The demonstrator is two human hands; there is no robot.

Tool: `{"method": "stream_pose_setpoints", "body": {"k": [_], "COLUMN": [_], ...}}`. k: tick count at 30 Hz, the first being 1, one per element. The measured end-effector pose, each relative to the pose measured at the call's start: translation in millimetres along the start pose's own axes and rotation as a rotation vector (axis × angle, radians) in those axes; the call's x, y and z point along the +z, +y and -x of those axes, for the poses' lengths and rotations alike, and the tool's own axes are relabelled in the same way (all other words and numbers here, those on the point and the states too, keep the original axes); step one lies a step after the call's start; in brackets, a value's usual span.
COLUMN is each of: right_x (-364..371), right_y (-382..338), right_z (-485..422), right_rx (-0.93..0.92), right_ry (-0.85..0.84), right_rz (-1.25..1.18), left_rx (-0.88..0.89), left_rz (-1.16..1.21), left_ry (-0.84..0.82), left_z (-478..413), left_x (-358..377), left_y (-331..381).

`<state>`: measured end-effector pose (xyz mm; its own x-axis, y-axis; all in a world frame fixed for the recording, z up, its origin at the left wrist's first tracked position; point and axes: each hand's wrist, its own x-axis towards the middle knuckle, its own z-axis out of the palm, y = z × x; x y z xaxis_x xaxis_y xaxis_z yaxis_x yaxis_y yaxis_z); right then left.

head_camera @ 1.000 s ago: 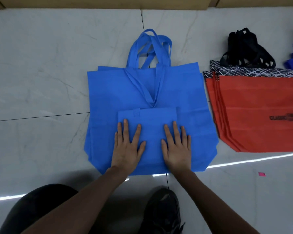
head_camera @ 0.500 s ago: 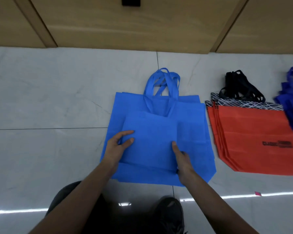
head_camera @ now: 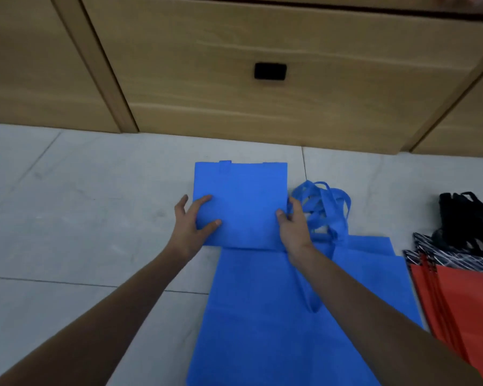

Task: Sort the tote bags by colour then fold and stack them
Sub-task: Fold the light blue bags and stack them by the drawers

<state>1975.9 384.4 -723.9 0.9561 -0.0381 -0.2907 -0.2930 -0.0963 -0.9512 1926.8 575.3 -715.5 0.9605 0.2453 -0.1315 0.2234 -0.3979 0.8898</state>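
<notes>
View: head camera.
Folded bag [head_camera: 240,204]: centre of frame, just above the blue pile [head_camera: 276,316]. Cannot tell whether it rests on the floor [head_camera: 81,218].
Handling: judged light, soft and limp. The folds may spring open, so take both side edges.
Left hand [head_camera: 191,227]: grips the left edge, thumb on top.
Right hand [head_camera: 293,227]: pinches the right edge, fingers curled round.
Red bags [head_camera: 457,302]: lower right.
</notes>
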Motion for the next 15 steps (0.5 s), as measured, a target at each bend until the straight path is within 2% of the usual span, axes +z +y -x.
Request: {"method": "stream_pose_setpoints", "body": {"k": [2, 4, 5, 6, 7, 8, 9, 10, 11, 12, 13, 15], "right_x": [15.9, 28.0, 31.3, 33.7, 34.4, 34.9, 37.3, 39.6, 41.6, 43.7, 45.4, 49.6], "right_y": [3.9, 8.6, 12.3, 15.1, 19.0, 25.1, 30.0, 32.6, 35.1, 40.4, 46.3, 50.4], "right_z": [-38.6, -71.4, -85.1, -94.6, -101.1, -105.8, -109.1, -112.0, -115.7, -119.9, -125.6, -138.4], "right_rx": [0.014, 0.026, 0.014, -0.018, -0.124, -0.324, -0.539, -0.67, -0.687, -0.61, -0.535, -0.498], "right_ry": [0.034, 0.076, 0.115, 0.178, 0.243, 0.216, 0.063, -0.17, -0.389, -0.53, -0.561, -0.504], "right_rz": [-0.004, 0.075, 0.213, 0.473, 0.762, 1.003, 1.172, 1.318, 1.432, 1.513, 1.539, 1.525], "left_rx": [-0.061, -0.091, -0.098, -0.105, -0.109, -0.093, -0.052, -0.005, 0.05, 0.091, 0.106, 0.091], "left_rz": [-0.036, -0.23, -0.376, -0.51, -0.616, -0.689, -0.733, -0.758, -0.762, -0.754, -0.748, -0.759], "left_ry": [0.0, 0.0, -0.025, -0.068, -0.117, -0.148, -0.151, -0.137, -0.101, -0.053, -0.011, 0.043], "left_z": [-30.4, -52.6, -59.1, -61.5, -61.2, -59.9, -58.2, -58.5, -60.1, -62.6, -64.7, -65.4], "left_x": [4.1, 13.0, 18.7, 24.4, 29.6, 34.5, 38.2, 40.4, 41.3, 40.9, 39.9, 40.2], "left_y": [-11.3, -31.4, -43.0, -53.8, -65.1, -76.1, -85.5, -94.9, -102.6, -108.7, -113.2, -118.7]}}
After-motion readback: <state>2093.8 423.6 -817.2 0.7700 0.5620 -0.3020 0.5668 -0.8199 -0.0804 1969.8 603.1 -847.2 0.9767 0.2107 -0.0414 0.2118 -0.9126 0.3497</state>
